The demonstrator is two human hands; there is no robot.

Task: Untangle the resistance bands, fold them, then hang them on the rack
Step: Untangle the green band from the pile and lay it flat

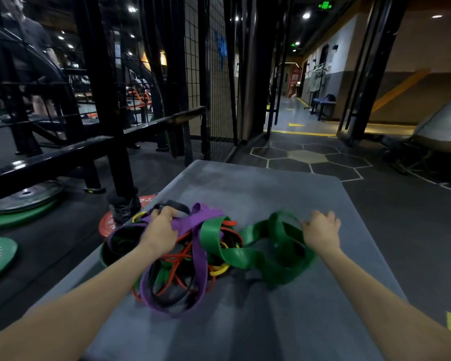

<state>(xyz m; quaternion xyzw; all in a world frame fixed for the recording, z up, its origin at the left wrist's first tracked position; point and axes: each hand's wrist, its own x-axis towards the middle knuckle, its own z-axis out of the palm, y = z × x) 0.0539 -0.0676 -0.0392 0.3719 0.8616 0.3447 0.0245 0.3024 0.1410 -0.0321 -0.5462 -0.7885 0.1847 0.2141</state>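
head view, looking down both bare forearms: a person works at a knot of resistance bands (193, 256) heaped on a grey mat (245, 321) on a gym floor. the left hand (162, 227) is planted on the pile with its fingers curled round a wide purple band (198, 217) at the far edge of the tangle. the right hand (320, 227) sits beside the heap with a broad green band (271, 254) drawn out from the knot under it; that stretch of band is blurred, and whether the fingers grip it or only rest on it cannot be told. thin red, yellow and black loops remain wound together under the purple and green. weight plates (0, 254) lie on the floor at left, beside a black steel frame (107, 100). by the look of it the untangling step is barely begun, with nothing folded or hung. the next move likely calls for pinning the heap and working the green band free of the purple loop.
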